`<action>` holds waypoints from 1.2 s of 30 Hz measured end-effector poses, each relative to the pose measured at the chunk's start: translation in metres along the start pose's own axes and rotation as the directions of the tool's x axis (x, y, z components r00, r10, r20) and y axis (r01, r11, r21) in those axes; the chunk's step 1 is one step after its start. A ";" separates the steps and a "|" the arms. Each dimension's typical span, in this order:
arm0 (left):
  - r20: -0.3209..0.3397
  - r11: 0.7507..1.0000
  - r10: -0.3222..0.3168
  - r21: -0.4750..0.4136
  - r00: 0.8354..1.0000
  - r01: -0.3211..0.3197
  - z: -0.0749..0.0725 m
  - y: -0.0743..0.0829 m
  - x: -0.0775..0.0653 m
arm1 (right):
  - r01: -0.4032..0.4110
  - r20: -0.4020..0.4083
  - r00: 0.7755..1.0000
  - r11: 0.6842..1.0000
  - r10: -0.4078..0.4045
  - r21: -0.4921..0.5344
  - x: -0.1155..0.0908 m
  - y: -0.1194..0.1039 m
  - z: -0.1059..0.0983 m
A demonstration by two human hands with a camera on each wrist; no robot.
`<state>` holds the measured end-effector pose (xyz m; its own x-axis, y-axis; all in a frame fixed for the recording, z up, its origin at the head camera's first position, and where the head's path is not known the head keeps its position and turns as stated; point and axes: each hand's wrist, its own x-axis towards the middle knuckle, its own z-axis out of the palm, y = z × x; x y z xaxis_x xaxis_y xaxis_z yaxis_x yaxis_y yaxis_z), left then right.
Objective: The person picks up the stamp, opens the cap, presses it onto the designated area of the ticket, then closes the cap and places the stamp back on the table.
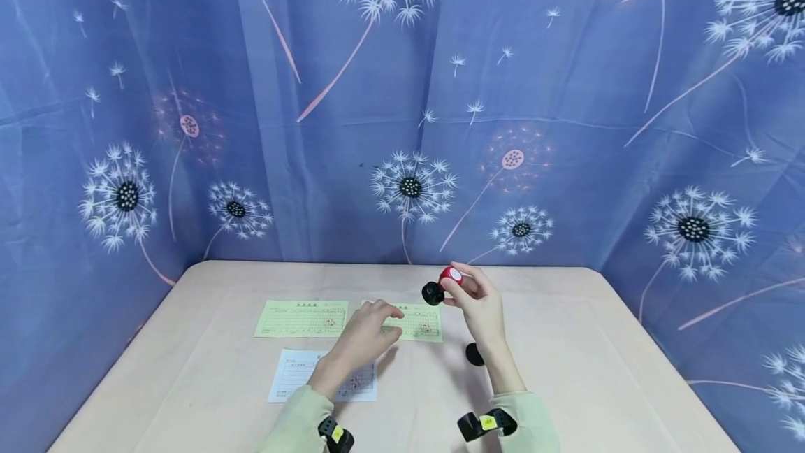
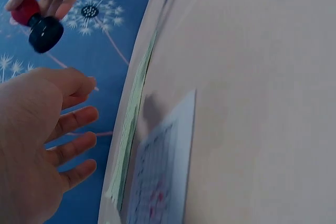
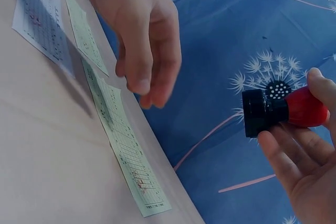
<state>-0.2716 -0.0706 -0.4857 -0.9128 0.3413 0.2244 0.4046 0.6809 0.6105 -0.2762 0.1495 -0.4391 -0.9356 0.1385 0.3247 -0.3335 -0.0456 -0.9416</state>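
My right hand (image 1: 483, 303) pinches a self-inking stamp by its red handle (image 1: 451, 275), raised above the table. The stamp's black base (image 3: 255, 113) points left toward my other hand. My left hand (image 1: 370, 338) hovers with relaxed fingers, empty, between the right green form (image 1: 420, 324) and the white form (image 1: 292, 375), overlapping both in the head view. Spread, slightly bent fingers (image 2: 79, 145) show in the left wrist view. A round black cap (image 1: 474, 354) lies on the table beside my right wrist.
A second green form (image 1: 300, 319) lies at the back left of the table (image 1: 597, 369), which has a pale cloth. Red marks show on the forms. Behind and at both sides hangs a blue curtain (image 1: 327, 194) with dandelion prints. Black camera straps circle both wrists.
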 end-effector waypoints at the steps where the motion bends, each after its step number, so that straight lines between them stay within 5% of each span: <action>1: 0.002 1.000 0.004 0.006 1.000 -0.004 0.002 0.002 0.001 | -0.002 0.000 1.000 1.000 0.002 0.002 0.000 0.000 0.000; 13: 0.032 0.997 0.056 0.049 0.998 -0.057 0.031 0.020 0.011 | 0.000 -0.001 1.000 1.000 0.000 -0.002 0.000 -0.003 -0.003; 24: -0.015 0.986 0.155 0.065 0.988 -0.154 0.060 0.041 0.014 | 0.006 -0.013 1.000 1.000 -0.006 0.027 0.001 -0.006 -0.007; 36: 0.001 0.980 0.169 0.107 0.986 -0.168 0.084 0.057 0.021 | 0.012 -0.021 1.000 0.999 -0.011 0.043 0.002 -0.008 -0.009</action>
<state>-0.2633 0.0299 -0.5103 -0.8314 0.4520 0.3232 0.5557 0.6793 0.4794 -0.2740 0.1592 -0.4316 -0.9294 0.1599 0.3327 -0.3489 -0.0864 -0.9332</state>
